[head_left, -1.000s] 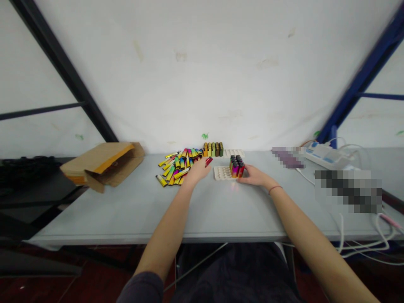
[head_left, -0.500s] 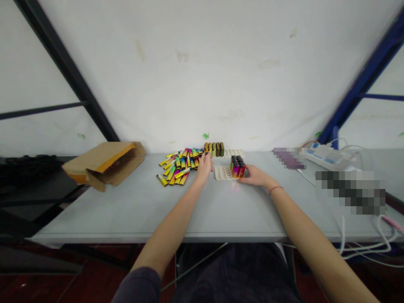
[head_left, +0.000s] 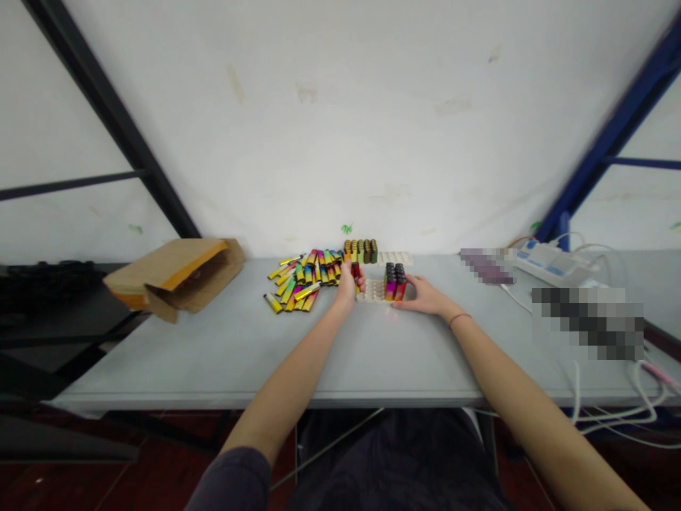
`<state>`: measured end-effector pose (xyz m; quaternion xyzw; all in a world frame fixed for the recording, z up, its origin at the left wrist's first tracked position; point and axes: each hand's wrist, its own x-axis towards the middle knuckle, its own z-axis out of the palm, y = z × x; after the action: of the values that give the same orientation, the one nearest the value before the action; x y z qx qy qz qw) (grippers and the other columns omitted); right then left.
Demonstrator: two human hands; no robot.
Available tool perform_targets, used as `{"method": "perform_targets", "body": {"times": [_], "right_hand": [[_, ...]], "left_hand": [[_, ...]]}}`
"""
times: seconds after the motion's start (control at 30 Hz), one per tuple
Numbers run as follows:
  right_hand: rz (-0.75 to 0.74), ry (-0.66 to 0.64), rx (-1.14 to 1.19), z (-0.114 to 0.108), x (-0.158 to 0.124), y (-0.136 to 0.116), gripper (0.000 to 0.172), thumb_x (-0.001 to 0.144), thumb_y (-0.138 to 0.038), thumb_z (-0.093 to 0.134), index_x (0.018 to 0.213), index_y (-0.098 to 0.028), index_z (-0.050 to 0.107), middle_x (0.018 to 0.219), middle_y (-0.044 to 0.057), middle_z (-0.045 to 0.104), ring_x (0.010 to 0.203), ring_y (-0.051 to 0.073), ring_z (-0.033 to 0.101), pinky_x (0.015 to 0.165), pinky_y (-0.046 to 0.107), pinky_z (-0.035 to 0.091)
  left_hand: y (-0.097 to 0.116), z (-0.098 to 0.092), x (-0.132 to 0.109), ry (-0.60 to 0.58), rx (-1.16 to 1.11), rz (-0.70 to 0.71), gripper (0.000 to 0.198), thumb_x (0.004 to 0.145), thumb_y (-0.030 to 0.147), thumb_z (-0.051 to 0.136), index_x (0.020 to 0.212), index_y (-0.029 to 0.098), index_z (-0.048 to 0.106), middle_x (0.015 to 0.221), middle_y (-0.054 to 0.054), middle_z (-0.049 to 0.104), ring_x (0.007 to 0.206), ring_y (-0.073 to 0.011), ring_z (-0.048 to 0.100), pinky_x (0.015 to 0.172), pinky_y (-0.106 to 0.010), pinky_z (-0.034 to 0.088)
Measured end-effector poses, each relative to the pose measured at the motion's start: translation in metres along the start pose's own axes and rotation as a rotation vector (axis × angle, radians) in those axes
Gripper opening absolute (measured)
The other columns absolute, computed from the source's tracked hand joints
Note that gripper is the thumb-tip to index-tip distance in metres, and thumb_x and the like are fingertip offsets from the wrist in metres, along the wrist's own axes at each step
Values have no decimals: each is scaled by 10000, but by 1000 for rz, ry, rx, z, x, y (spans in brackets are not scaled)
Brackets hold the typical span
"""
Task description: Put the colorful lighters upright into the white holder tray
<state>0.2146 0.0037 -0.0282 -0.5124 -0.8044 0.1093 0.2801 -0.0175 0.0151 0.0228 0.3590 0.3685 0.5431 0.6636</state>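
Note:
My left hand (head_left: 348, 287) is closed around a red lighter (head_left: 356, 269), held upright at the left end of a white tray (head_left: 372, 291) with rows of holes. Several red and purple lighters (head_left: 394, 284) with black tops stand upright in the tray's right part. My right hand (head_left: 425, 297) grips that end, thumb along the front edge and fingers at the side. Left of my left hand lies a loose pile of shiny multicoloured lighters (head_left: 306, 279).
Behind, against the wall, a second white tray (head_left: 396, 258) holds yellow and green lighters (head_left: 362, 251) in its left part. An open cardboard box (head_left: 175, 273) lies at the left. A power strip (head_left: 553, 262) and white cables (head_left: 611, 426) are at the right.
My left hand has moved from the pile's edge to the near tray's left end, now with a red lighter showing in it. My right hand and the near tray have shifted slightly left.

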Motion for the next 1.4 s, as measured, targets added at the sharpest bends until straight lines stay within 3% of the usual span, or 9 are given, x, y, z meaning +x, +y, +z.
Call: {"method": "perform_targets", "body": {"times": [0.13,0.23,0.33,0.67,1.13,1.4], "right_hand": [[-18,-15,-44,6,3,-3,794,761,-643,736,1362,-150,570,1352,189,643,1211,381,609,1041,525,478],[-65,-36,-175,8,7,-8,709,841,-666,635,1299,-126,604,1206,207,700,1154,392,614,1008,519,481],[-115,-63,-244,6,10,-11,729,861,-696,586,1291,-108,602,1096,209,719,1107,390,609,975,497,494],[-168,-37,-208,8,12,-1,698,874,-696,567,1311,-153,600,1371,188,628,1260,370,576,1109,513,428],[-153,-62,-113,5,12,-4,677,861,-689,594,1306,-179,612,1357,171,639,1274,365,579,1125,536,423],[-152,-69,-116,6,12,-2,677,863,-692,586,1286,-164,616,1315,179,655,1232,365,600,1114,539,430]], "left_hand": [[2,-3,1,-10,-18,8,519,899,629,426,590,212,408,440,64,353,336,-64,314,362,-182,251],[4,-5,2,-18,-5,-3,524,911,614,392,573,213,384,418,75,301,311,-50,227,347,-179,157],[5,-7,2,-16,16,-41,519,909,600,385,556,220,353,398,89,232,297,-48,166,344,-183,110],[12,-2,-4,-13,-22,-53,478,939,523,320,566,226,294,398,88,185,308,-52,119,350,-180,99],[7,2,-4,23,-25,-12,445,947,483,303,583,228,318,409,87,187,316,-60,118,350,-182,85],[2,-1,-3,-3,-41,-8,516,928,602,317,582,220,346,412,92,190,315,-51,127,349,-175,100]]}}
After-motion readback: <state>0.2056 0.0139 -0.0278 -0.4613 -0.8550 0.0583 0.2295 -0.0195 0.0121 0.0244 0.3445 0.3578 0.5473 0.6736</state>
